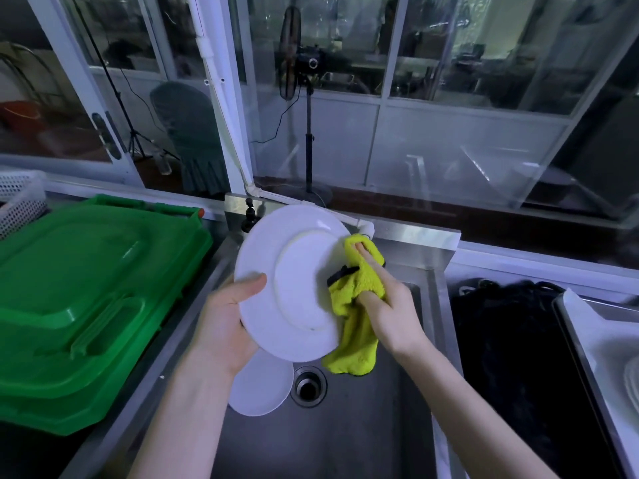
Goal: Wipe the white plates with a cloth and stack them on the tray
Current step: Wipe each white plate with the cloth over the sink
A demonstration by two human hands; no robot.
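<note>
Over sink (345, 426) | left hand (224, 326) gripping plate (294, 281), right hand (390, 312) clutching cloth (356, 292) | wiping underway | second plate (259, 388) below, stacking pending

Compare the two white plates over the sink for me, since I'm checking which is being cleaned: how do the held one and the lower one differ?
The held plate is tilted up, underside with foot ring toward the camera; the plate in the sink lies nearly flat near the drain.
The held plate is gripped by the left hand and rubbed with the yellow cloth in the right hand; the sink plate is untouched.
The held plate overlaps and partly hides the sink plate.
Both are plain white and round.
</note>
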